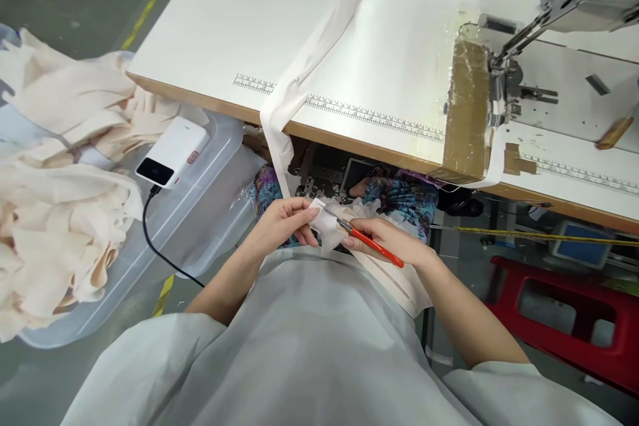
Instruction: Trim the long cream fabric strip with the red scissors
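Observation:
Over my lap, below the table edge, my left hand (288, 221) pinches the end of a pale fabric strip (280, 146) between thumb and fingers. That strip runs up over the edge and across the table top. My right hand (384, 237) is closed around small red-handled scissors (377, 247), their tips pointing left at the pinched fabric. Whether the blades touch the cloth is too small to tell. More cream cloth (394, 279) lies across my lap under the right hand.
A sewing machine (506, 76) stands on the white table (239, 6) at right. To the left, a clear plastic bin (200, 193) holds heaped cream fabric (64, 226), with a cabled white power bank (172, 150) on its rim. A red stool (564, 326) stands at lower right.

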The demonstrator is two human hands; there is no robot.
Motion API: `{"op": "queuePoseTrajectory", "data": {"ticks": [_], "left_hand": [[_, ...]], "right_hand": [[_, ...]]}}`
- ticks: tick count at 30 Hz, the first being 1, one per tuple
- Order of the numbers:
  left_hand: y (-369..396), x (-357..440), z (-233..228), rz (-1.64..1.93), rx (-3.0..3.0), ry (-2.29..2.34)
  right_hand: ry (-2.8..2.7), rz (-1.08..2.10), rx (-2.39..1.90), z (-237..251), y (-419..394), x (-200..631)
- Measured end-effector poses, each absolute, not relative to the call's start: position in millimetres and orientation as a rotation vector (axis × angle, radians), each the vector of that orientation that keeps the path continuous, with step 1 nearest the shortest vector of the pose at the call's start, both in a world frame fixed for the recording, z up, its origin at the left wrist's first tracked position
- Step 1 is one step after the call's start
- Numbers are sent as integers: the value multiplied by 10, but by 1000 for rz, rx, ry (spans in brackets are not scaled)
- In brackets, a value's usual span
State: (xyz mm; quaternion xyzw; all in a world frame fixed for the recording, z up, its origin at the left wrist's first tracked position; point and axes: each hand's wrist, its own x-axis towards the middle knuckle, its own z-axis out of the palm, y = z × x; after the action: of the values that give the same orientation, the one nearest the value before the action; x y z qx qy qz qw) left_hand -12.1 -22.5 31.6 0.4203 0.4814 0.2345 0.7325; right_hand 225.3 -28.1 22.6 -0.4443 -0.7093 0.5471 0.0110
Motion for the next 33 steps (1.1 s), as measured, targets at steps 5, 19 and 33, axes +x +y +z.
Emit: {"op": "queuePoseTrajectory", "data": {"ticks": [5,19,33], "left_hand": [[-216,-126,309,539,924,1059],[-226,-89,277,583,933,1065],[-238,-130,251,539,918,1034]], "right_hand": [[-2205,1666,-1407,229,-302,2217],[-2315,1317,-1555,192,-403,2170],[-2518,1117,-1624,261,-381,2088]]}}
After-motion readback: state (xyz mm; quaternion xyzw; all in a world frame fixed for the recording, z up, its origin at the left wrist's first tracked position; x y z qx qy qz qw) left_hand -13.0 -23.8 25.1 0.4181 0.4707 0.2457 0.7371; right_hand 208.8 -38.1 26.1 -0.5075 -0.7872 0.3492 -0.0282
